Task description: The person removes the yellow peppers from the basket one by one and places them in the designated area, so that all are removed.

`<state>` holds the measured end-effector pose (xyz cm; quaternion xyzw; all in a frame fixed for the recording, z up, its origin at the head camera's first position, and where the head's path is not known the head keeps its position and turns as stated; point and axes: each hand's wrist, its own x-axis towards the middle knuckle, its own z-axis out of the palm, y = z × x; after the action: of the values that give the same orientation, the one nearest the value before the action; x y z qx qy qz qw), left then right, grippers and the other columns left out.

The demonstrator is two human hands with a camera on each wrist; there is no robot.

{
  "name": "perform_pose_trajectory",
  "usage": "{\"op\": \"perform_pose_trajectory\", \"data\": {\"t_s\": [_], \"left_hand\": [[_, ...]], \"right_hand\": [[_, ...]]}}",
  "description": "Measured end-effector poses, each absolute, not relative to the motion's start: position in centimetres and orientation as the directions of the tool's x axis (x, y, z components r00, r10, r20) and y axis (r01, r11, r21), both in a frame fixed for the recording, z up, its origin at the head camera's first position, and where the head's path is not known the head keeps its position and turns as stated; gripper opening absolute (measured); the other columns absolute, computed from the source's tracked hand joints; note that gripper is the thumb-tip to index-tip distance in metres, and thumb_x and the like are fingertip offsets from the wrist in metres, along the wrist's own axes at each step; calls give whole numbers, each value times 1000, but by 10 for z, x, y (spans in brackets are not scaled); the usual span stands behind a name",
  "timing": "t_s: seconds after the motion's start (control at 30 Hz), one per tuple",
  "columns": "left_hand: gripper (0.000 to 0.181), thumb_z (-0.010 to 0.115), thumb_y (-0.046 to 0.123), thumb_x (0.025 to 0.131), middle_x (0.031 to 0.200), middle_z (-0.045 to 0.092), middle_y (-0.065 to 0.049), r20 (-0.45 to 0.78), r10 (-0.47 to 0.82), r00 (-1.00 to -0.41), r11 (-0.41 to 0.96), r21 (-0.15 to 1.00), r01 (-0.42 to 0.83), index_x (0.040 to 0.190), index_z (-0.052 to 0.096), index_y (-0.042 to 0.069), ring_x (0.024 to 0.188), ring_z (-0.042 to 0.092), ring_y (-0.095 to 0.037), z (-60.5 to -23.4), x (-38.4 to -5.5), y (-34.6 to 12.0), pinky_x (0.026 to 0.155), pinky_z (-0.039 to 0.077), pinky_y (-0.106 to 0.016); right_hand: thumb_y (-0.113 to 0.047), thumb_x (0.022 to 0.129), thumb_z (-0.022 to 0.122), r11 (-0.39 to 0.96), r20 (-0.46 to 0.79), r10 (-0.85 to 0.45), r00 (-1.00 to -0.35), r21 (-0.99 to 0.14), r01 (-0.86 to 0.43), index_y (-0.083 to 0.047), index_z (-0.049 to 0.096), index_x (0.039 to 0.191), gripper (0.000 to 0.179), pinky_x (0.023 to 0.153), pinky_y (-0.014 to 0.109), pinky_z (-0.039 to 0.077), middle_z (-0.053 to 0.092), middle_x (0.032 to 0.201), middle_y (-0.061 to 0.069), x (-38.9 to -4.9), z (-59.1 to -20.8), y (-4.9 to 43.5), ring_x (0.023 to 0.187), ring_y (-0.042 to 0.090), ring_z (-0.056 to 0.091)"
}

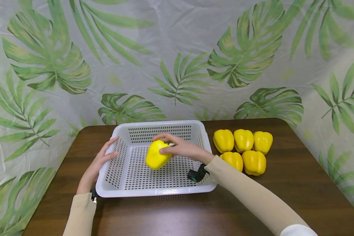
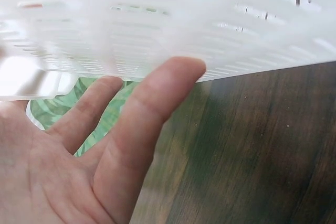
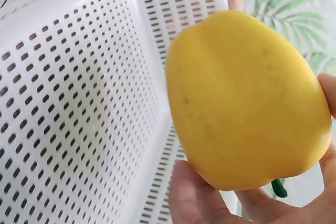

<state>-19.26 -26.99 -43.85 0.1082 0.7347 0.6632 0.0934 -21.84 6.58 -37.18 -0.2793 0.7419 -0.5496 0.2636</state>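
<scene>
Above the floor of a white perforated plastic basket (image 1: pixel 165 191), my right hand (image 1: pixel 181 147) holds a yellow bell pepper (image 1: pixel 157 157) between thumb and fingers. In the right wrist view the same pepper (image 3: pixel 247 103) is tilted, its short green stem (image 3: pixel 279 188) toward the palm. My left hand (image 1: pixel 98 162) rests at the basket's left rim, fingers extended and spread. Up close in the left wrist view, the thumb and fingers of the left hand (image 2: pixel 115 145) lie straight along the basket wall (image 2: pixel 173 30).
Right of the basket, several yellow bell peppers (image 1: pixel 243 140) stand in two rows on the dark wooden table (image 1: pixel 298 183). A leaf-patterned cloth (image 1: pixel 180 39) hangs behind the table. A black wrist device (image 1: pixel 197 174) on the right arm is over the basket's right side.
</scene>
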Motion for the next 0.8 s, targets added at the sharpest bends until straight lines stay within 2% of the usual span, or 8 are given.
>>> {"op": "perform_pose_trajectory", "data": {"t_s": [0.13,0.23,0.47,0.8], "left_hand": [[56,41,18,102,150,15,-22,7,282,-959,101,994,37,152,17,24,119,35,-47,-438,-192,-270,80,49,-49],[56,41,18,102,149,16,-22,8,280,-960,104,994,39,152,17,24,119,36,-48,-438,-192,-269,80,50,-49],[57,41,19,101,150,15,-21,2,275,-962,117,993,35,152,17,24,120,35,-48,-437,-192,-269,80,50,-50],[57,42,20,101,149,16,-21,-2,273,-962,125,992,34,152,17,24,119,37,-48,-438,-192,-269,79,50,-50]], "right_hand": [[-24,93,60,241,-91,-678,-729,-965,-104,-23,46,135,44,81,44,51,42,136,13,-219,-369,74,109,30,52],[-25,93,60,243,-81,-665,-743,-963,-113,-23,48,134,42,79,41,52,42,134,11,-220,-367,80,110,29,50],[-20,96,56,199,-41,-676,-736,-971,-130,-19,49,136,40,85,50,49,44,131,9,-223,-364,95,107,32,48],[-22,99,54,154,-68,-631,-773,-987,-40,-20,48,136,38,88,48,49,36,141,9,-222,-361,114,112,31,49]]}}
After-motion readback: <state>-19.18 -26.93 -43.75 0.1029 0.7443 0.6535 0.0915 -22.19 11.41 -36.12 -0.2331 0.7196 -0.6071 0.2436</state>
